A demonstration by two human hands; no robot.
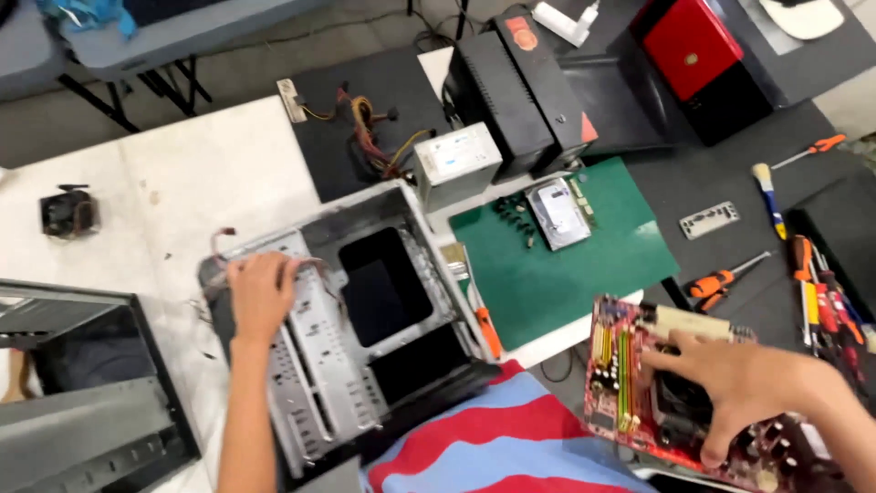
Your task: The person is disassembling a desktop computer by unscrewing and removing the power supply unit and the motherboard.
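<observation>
The right hand (730,383) gripped the red motherboard (639,383) by its top — it could slip; the left hand (260,292) lay open on the computer case (365,319).

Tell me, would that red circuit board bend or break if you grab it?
The red circuit board looks stiff: the right hand holds it flat without sagging. Its small raised parts probably snap easily. It seems light, since one hand carries it.

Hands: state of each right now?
Left hand: open, resting flat on the drive cage of the open computer case.
Right hand: gripping the red motherboard.
</observation>
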